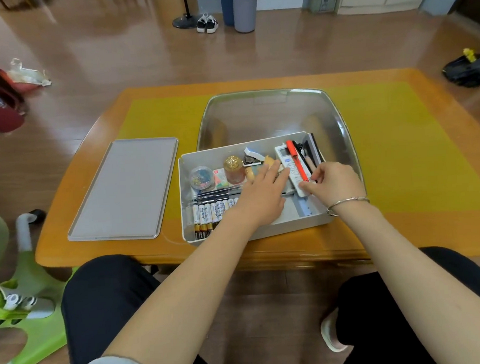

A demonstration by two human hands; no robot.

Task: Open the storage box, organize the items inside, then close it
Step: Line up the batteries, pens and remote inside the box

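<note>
Two hands in the box, both working its right half. The right hand [333,182] reaches in over the right wall, fingers curled, fingertips on the near end of the white remote [291,167]; it looks like a light pinch at the remote's edge, though I can't see the thumb well enough to be certain. My read is that it is squaring the remote against the right side, where the red pen [297,160] and a black pen [303,155] lie along it. The wrist is bent down, with a metal bracelet [345,203] on it, and the forearm comes in from the lower right.

The left hand [261,197] lies flat and spread, palm down, fingers straight and pointing up-right toward the remote's left edge. It seems to steady the loose items or hold them back while the other hand aligns. It grips nothing I can see. The forearm crosses the near wall on a diagonal.

The storage box [263,231] sits open on the table [400,230] on a yellow mat, at the near edge in front of me. Its left part looks sorted: batteries [210,213] in a row, dark pens above them, a clip jar [201,178], a gold-capped bottle [234,168], a stapler [252,153] behind. The lid [125,189] rests flat to the left, apart from the box. A clear tray [271,111] stands behind the box, touching or overlapped by it. I judge it mid-organizing; closing not yet due.
</note>
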